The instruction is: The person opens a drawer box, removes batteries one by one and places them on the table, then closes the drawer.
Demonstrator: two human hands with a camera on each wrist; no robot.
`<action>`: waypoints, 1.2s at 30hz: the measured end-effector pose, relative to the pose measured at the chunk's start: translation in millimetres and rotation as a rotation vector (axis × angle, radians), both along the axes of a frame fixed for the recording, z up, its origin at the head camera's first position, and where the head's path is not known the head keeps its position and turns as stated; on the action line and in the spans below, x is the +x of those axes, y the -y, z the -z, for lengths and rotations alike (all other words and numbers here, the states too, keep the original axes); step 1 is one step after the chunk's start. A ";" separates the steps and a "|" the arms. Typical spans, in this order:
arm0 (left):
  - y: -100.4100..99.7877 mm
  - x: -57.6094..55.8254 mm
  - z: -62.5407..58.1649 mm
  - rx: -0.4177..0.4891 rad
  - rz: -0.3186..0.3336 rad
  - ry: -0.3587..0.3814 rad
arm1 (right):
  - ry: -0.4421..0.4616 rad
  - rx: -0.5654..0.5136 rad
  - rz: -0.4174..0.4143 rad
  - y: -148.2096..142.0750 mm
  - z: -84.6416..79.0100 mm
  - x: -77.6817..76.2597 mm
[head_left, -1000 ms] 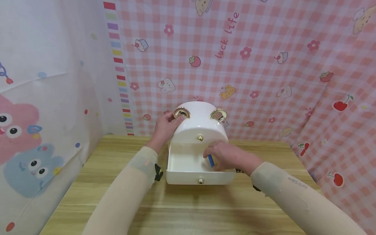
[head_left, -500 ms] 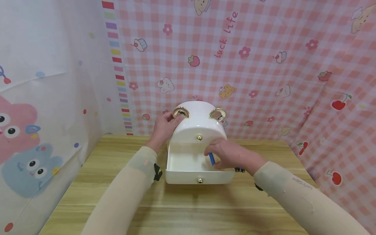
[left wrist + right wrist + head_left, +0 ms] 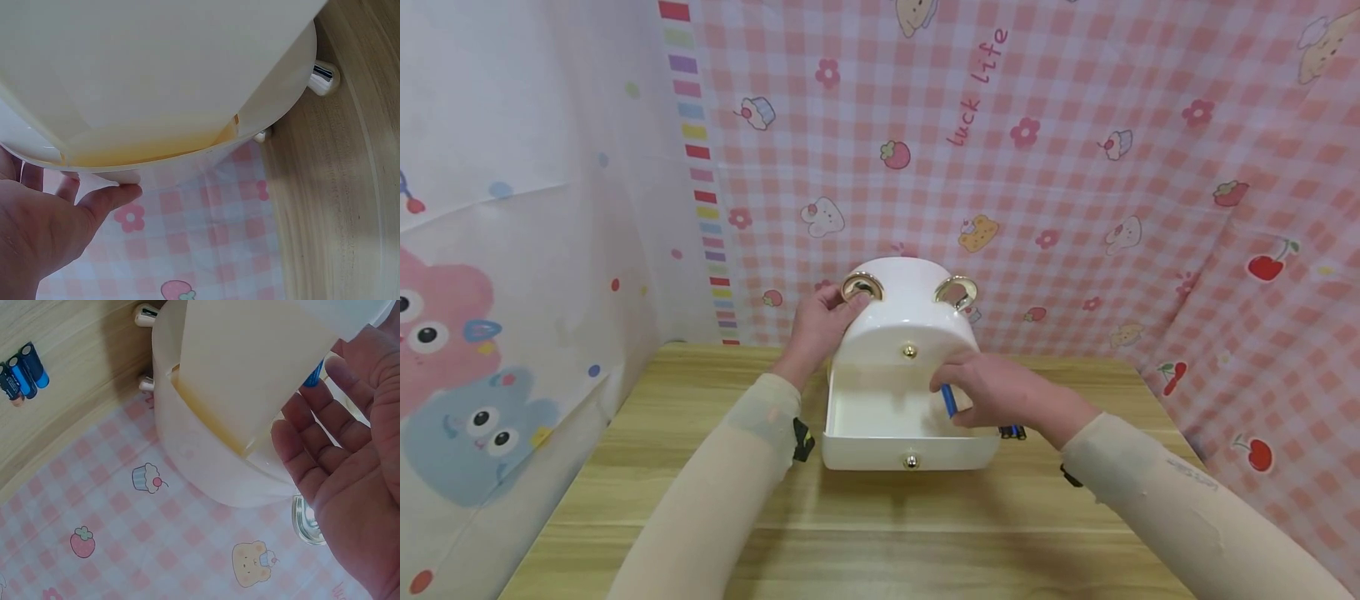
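Note:
A white storage box (image 3: 907,321) with two gold ear-shaped rings and gold knobs stands on the table, its lower drawer (image 3: 868,453) pulled out. My left hand (image 3: 822,329) holds the left gold ring (image 3: 862,287) between thumb and fingers. Over the right side of the drawer, my right hand (image 3: 1003,393) pinches a blue battery (image 3: 950,401) between thumb and fingertips. In the right wrist view only one end of that battery (image 3: 314,374) shows past the drawer's edge. No item shows on the visible part of the drawer floor.
Three batteries (image 3: 24,374) lie side by side on the wooden table (image 3: 880,533) to the right of the box, partly hidden by the right hand in the head view. A checked pink cloth (image 3: 880,108) hangs behind the box.
My right hand has shifted slightly to the right and up with the blue battery. The left hand stays on the gold ring. More of the batteries on the table now shows.

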State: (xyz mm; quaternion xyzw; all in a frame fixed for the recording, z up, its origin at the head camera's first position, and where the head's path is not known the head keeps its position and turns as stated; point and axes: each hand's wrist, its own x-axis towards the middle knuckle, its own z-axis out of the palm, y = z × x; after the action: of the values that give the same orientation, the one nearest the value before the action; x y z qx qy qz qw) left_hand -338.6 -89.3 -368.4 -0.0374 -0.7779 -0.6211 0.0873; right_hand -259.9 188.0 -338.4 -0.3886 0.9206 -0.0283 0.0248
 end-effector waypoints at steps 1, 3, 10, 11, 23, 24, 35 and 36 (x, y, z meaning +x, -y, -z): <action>0.1 0.1 -0.2 -0.001 -0.001 0.001 | -0.002 -0.003 -0.004 -0.5 -0.1 0.0; 0.3 0.4 -0.3 -0.005 -0.001 0.003 | 0.001 -0.011 -0.005 -1.4 -0.9 0.2; 0.3 0.6 -0.9 -0.003 0.003 0.005 | 0.004 -0.032 0.016 -6.7 -6.4 2.9; 0.1 0.3 -0.8 -0.001 0.004 0.004 | 0.005 -0.034 0.022 -7.9 -7.6 3.6; 0.5 -1.4 1.5 -0.004 0.005 -0.010 | -0.001 -0.054 0.110 -25.8 -11.3 7.3; 0.5 -1.4 2.0 -0.005 0.005 -0.013 | 0.002 -0.059 0.120 -27.8 -11.6 7.7; 0.6 -0.4 1.2 0.005 0.004 -0.019 | -0.044 -0.083 0.140 -47.7 -13.4 7.6; 0.7 -0.4 1.1 0.005 0.005 -0.019 | -0.051 -0.084 0.141 -49.5 -13.2 7.6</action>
State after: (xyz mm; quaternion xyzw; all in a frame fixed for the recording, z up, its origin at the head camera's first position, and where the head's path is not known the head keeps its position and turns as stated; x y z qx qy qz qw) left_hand -339.1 -89.9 -369.5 -0.0448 -0.7756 -0.6227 0.0932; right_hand -252.3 237.5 -325.2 -0.3242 0.9440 -0.0590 -0.0170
